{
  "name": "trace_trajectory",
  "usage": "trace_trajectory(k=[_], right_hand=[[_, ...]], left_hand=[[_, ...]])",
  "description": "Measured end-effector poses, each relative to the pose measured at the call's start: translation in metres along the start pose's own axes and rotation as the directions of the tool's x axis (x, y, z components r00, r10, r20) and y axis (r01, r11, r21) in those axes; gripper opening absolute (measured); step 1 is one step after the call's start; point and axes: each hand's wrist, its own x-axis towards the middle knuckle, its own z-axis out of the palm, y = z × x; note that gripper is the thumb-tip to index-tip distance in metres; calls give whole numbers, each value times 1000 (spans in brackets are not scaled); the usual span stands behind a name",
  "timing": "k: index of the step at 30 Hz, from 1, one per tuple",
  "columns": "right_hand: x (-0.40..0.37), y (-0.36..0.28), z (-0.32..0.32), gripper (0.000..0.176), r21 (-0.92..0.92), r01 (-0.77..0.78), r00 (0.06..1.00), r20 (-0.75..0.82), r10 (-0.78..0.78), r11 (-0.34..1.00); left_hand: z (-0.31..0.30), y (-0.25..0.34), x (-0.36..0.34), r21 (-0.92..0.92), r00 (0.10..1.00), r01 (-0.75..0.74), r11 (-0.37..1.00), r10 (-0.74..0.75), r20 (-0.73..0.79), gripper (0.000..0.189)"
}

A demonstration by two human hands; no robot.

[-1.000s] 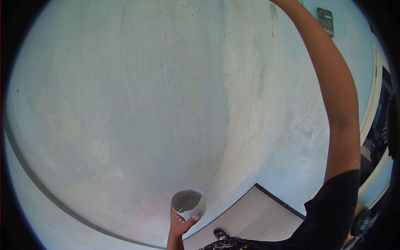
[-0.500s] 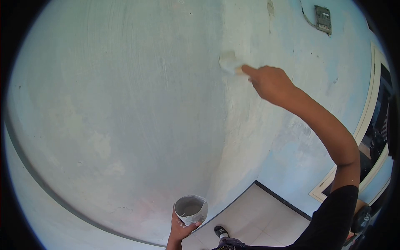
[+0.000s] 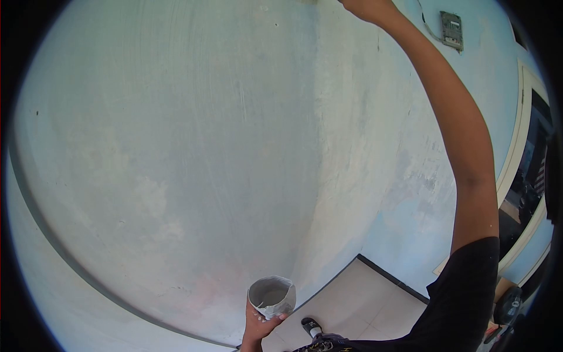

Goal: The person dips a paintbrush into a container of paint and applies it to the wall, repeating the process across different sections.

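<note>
My left hand [image 3: 257,326] holds a small grey container [image 3: 271,298] low in front of me, upright, its sides smeared with pale paint or plaster and some of the mix inside. My right arm reaches high up the pale blue-grey wall [image 3: 176,146]. My right hand [image 3: 362,7] is at the top edge of the view, partly cut off, with its fingers closed. Only a sliver of the brush [image 3: 311,2] it holds shows at the frame's edge, against the wall.
A small electrical box with a wire [image 3: 450,29] is fixed high on the wall to the right. A cream door frame [image 3: 521,141] stands at the far right. Pale floor tiles [image 3: 363,305] and my foot [image 3: 309,326] show below.
My right hand swung down the wall with the brush half a second ago, then went back up to the top edge. The left hand kept the container nearly still.
</note>
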Motion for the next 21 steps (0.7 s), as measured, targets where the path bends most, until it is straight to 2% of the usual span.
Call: trace_trajectory(k=[1,3,5,6,7,8,9,10,11,13,14,15,16,17,18,19,21], right_hand=[[-6,-4,-3,21,3,1,1000,1,-1,1000],[-28,-10,-14,19,137,-140,986,105,126,981],[-66,22,13,23,24,-17,977,214,12,1000],[-102,19,19,30,61,-16,952,307,-3,998],[-135,-1,9,30,-3,-53,930,364,50,999],[-160,-1,7,29,73,-51,909,416,16,996],[-174,-5,-2,35,51,-107,821,567,60,993],[-186,-8,-7,32,86,-186,761,643,88,979],[-189,-5,-7,32,86,-184,757,648,85,979],[-194,-3,-3,25,66,-188,526,850,44,980],[-183,2,-6,20,102,-177,483,876,-4,979],[-168,11,-6,20,125,-85,513,856,-64,988],[-145,15,-11,24,82,-40,554,831,-46,996],[-126,21,-9,24,3,-48,740,671,34,999],[-94,28,-15,22,38,-59,789,614,23,998],[-67,33,-19,20,98,-158,823,564,76,983],[-29,33,-29,19,-38,-62,925,373,72,997]], left_hand=[[1,2,0,3,1000,-4,1000,4,15,78],[6,7,-1,9,1000,-12,1000,11,28,78],[11,8,-4,-1,998,-1,1000,1,-67,81],[13,9,-4,-6,998,-8,1000,7,-65,81],[12,10,-5,2,998,-9,1000,9,-68,82],[10,11,-4,12,998,-8,1000,9,-69,82],[8,13,-3,11,998,-11,1000,11,-63,82],[7,15,-2,16,1000,-10,1000,11,-29,81],[6,16,-2,21,1000,-6,1000,6,1,81],[4,15,-3,24,1000,-1,1000,2,-4,81],[4,17,-2,34,1000,-5,999,5,-3,82],[5,19,-1,37,1000,-9,999,9,0,82],[7,20,-2,37,1000,-11,999,12,-18,82],[8,21,-3,37,999,-13,999,14,-35,82],[8,21,-2,38,999,-16,999,18,-31,82],[7,20,-2,43,999,-23,999,25,-35,82],[7,23,-3,55,999,-32,998,34,-38,81]])
